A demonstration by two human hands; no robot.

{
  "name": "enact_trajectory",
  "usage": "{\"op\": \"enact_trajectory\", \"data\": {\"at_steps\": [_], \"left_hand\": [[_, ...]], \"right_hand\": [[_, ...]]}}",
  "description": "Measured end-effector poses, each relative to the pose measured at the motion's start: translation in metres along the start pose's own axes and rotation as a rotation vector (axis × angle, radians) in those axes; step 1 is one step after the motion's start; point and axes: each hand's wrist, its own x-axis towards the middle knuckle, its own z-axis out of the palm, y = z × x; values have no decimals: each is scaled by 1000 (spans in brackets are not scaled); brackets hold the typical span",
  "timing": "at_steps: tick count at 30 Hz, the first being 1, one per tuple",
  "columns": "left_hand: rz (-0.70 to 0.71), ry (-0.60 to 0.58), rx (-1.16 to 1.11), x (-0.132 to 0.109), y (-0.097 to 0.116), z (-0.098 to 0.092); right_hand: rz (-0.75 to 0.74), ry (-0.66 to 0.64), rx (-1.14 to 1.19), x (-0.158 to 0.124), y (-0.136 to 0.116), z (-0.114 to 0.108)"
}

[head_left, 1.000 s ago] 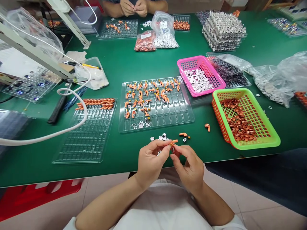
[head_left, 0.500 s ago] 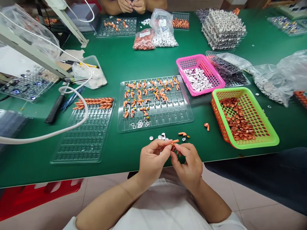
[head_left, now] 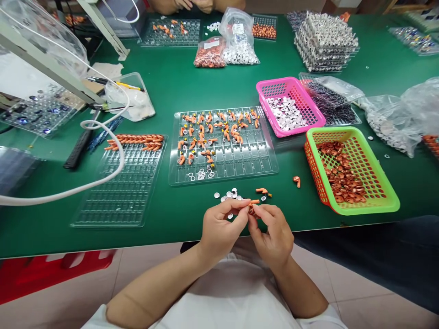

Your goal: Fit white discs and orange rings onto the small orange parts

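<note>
Between my fingertips, at the table's front edge, is an orange earbud shell point(head_left: 254, 201), its stem pointing right. My left hand point(head_left: 222, 226) pinches it with thumb and forefinger. The fingers of my right hand point(head_left: 274, 233) close on its lower part, which they largely hide. Small white round caps point(head_left: 231, 195) lie just beyond my left hand. Another orange earbud piece point(head_left: 261, 190) with a small part attached lies past my fingertips, and a single earbud shell point(head_left: 297, 181) rests farther right. A clear tray point(head_left: 240, 164) behind holds many orange earbud pieces and white rings.
A pink basket point(head_left: 291, 133) holds white caps; a green basket point(head_left: 380, 201) holds copper-coloured shells. On the left are a second clear tray point(head_left: 113, 205), a black-handled hammer point(head_left: 78, 148) and a white cable point(head_left: 103, 180). Another person's hands point(head_left: 194, 4) show across the table.
The view has shifted slightly. Both my hands keep their pinch on the earbud shell, with only a small finger movement. The other person's hands sit closer to the top edge.
</note>
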Motion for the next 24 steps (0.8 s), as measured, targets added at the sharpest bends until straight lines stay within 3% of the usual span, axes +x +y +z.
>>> {"op": "enact_trajectory", "data": {"at_steps": [7,18,24], "left_hand": [[4,-66,52,3,1,-5],[290,-180,210,-4,4,-14],[213,-265,83,2,0,-23]], "right_hand": [[-16,-53,30,2,1,-4],[89,-58,127,3,3,-7],[259,-161,412,2,7,-16]]}}
